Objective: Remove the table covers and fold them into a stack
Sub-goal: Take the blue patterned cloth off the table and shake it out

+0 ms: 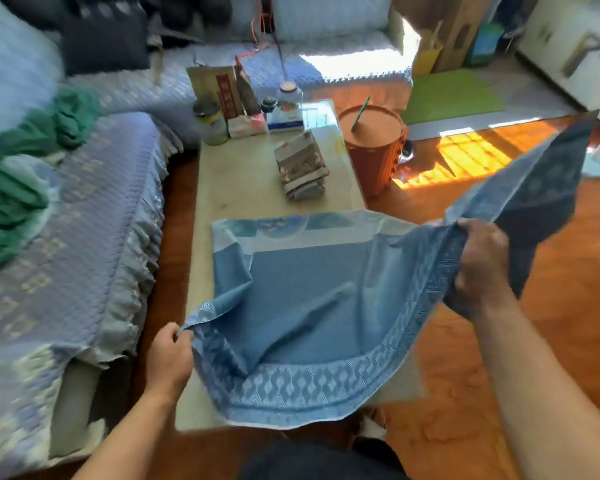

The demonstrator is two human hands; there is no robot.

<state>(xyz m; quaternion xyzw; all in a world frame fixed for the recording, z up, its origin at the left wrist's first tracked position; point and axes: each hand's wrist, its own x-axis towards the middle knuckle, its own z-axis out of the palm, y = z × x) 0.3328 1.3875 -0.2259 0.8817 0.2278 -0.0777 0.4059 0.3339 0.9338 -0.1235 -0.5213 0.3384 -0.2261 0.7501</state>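
A blue patterned table cover [305, 306] lies half spread over the near end of the low beige table [243, 181]. My left hand [170, 355] pinches its near left corner just above the table's left edge. My right hand [482, 261] grips a bunched part of the right side and holds it up off the table, with a dark blue flap [541, 188] rising beyond it over the floor. A small stack of folded covers [302, 168] sits in the middle of the table.
Jars, boxes and a bottle [288, 95] crowd the table's far end. A quilted sofa [66, 237] with green cloth [14, 188] runs along the left. An orange lidded bin [374, 150] stands right of the table on the wooden floor.
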